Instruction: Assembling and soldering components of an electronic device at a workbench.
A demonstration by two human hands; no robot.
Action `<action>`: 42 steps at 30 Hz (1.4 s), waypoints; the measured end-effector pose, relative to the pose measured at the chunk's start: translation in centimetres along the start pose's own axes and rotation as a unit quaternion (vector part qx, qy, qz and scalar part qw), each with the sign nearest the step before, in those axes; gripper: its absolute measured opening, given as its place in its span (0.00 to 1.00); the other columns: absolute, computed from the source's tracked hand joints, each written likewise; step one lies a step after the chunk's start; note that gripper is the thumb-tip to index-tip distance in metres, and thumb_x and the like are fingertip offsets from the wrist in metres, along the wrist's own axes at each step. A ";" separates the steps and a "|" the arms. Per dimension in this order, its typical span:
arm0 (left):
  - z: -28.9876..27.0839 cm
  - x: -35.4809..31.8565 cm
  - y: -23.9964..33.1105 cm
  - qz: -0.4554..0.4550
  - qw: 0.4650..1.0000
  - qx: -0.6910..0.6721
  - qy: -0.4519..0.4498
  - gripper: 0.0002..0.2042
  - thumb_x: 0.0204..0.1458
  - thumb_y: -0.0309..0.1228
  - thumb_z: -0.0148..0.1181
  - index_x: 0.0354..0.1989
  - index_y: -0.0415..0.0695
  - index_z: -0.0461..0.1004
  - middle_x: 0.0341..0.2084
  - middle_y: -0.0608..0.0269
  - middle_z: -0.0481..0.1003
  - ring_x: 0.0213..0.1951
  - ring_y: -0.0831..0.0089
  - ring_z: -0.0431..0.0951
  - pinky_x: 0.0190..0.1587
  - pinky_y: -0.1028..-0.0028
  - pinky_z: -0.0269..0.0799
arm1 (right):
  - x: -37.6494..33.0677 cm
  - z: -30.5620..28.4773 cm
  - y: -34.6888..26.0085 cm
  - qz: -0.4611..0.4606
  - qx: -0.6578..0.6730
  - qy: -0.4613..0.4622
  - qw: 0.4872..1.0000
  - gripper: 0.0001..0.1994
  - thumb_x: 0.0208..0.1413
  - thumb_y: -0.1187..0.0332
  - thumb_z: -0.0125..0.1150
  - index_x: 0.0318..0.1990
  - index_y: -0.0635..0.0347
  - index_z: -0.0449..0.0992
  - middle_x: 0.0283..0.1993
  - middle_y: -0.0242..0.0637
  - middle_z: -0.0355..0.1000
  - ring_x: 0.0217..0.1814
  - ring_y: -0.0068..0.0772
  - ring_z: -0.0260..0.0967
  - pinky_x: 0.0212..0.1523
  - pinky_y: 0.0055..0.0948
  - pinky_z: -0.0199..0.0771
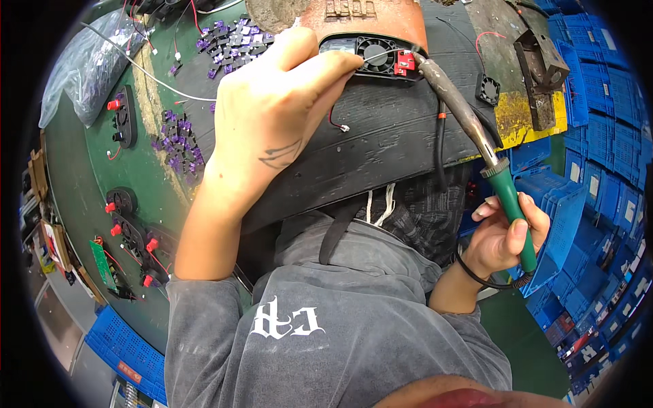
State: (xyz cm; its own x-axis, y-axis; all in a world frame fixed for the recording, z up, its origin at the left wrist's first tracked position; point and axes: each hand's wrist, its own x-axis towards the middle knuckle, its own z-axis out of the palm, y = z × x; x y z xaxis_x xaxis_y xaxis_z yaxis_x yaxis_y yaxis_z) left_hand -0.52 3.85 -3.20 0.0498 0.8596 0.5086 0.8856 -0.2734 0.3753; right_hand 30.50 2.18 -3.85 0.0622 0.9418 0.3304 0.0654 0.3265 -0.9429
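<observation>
My left hand (pixel 269 102) pinches a thin grey solder wire (pixel 153 77) between thumb and fingers, and the wire's short end reaches toward a red connector (pixel 405 62). A soldering iron (pixel 507 194) with a green handle is gripped in my right hand (pixel 507 238). Its tip meets the wire's end close to the red connector; whether they touch cannot be told. Connector and small black fan (pixel 376 56) sit in a dark oblong housing (pixel 338 46), partly behind my left fingers. An orange-brown slotted piece (pixel 391 19) lies against the housing's far side.
Purple-and-black small parts (pixel 228 44) lie in piles at the left. Assembled housings (pixel 124 119) with red connectors and a green circuit board (pixel 103 265) line the bench's left. A loose fan (pixel 488 90) and rusty metal bracket (pixel 541 75) are at right, beside stacked blue crates (pixel 598 136).
</observation>
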 end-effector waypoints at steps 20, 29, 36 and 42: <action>-0.3 -0.1 1.1 -0.006 0.999 -0.021 -0.036 0.12 0.45 0.22 0.68 0.39 0.46 0.82 0.25 0.62 0.70 0.25 0.66 0.74 0.28 0.71 0.70 | -0.3 -0.4 -0.9 -0.015 -0.018 0.011 1.000 0.19 0.57 0.56 0.60 0.47 0.64 0.72 0.37 0.51 0.73 0.23 0.35 0.72 0.17 0.25 0.73; 0.0 -0.1 1.3 0.001 0.999 -0.034 -0.026 0.12 0.45 0.23 0.68 0.39 0.46 0.82 0.22 0.63 0.67 0.23 0.67 0.72 0.27 0.71 0.68 | -0.8 0.4 -0.9 -0.021 0.012 0.011 1.000 0.16 0.56 0.63 0.56 0.45 0.67 0.71 0.34 0.51 0.71 0.23 0.34 0.71 0.16 0.25 0.73; 0.2 -0.2 1.0 -0.002 0.999 -0.037 -0.027 0.11 0.45 0.23 0.68 0.39 0.46 0.82 0.22 0.63 0.67 0.23 0.68 0.71 0.27 0.71 0.68 | -0.8 0.3 -0.8 -0.009 -0.010 0.013 1.000 0.19 0.56 0.56 0.61 0.46 0.64 0.72 0.34 0.50 0.72 0.22 0.35 0.72 0.15 0.24 0.71; 0.2 -0.2 1.0 -0.005 0.999 -0.042 -0.024 0.11 0.45 0.22 0.68 0.39 0.45 0.82 0.23 0.62 0.68 0.24 0.67 0.72 0.28 0.70 0.68 | -0.8 0.3 -0.7 -0.012 -0.004 0.009 1.000 0.19 0.56 0.57 0.61 0.46 0.64 0.72 0.34 0.50 0.72 0.22 0.35 0.72 0.15 0.24 0.72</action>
State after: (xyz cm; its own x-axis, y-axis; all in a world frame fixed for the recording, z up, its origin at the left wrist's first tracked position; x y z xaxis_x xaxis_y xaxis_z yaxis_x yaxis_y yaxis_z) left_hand 0.45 3.42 -3.06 0.0647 0.8819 0.4670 0.8445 -0.2977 0.4452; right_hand 30.15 1.21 -3.45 0.0777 0.9323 0.3533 0.0755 0.3479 -0.9345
